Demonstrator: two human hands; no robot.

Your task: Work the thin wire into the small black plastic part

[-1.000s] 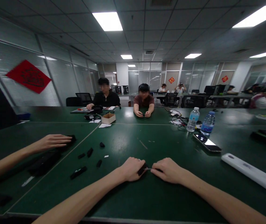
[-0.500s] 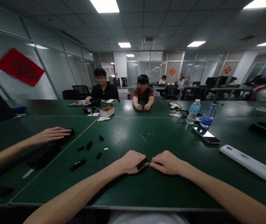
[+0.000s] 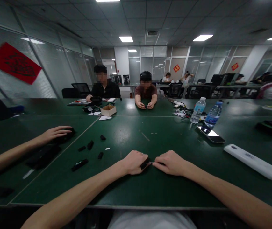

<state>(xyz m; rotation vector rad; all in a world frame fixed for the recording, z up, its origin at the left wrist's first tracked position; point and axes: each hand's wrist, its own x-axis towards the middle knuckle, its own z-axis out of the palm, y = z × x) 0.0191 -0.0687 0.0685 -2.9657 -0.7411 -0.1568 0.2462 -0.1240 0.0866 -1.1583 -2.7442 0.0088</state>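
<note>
My left hand (image 3: 134, 162) is closed around a small black part (image 3: 145, 163) near the front of the green table (image 3: 131, 194). Facing it, my right hand (image 3: 171, 162) pinches a thin tool (image 3: 149, 163) whose narrow, pale tip meets the black part. The tool looks like a small screwdriver, but its handle is mostly hidden under my fingers. To the left of my hands lie several loose black pieces, among them a longer one (image 3: 80, 164) and a shorter one (image 3: 90, 145). A small white scrap (image 3: 107, 148) is beside them.
At left, another person's hand (image 3: 60, 132) rests on a dark object. A white elongated device (image 3: 252, 160), a phone (image 3: 210, 134) and two water bottles (image 3: 198, 110) stand or lie to the right. Farther back are a small cardboard box (image 3: 108, 110) and two seated people.
The view has tilted slightly, so the scene sits a little higher. Both hands keep their grip, with the tool's tip still at the black part.
</note>
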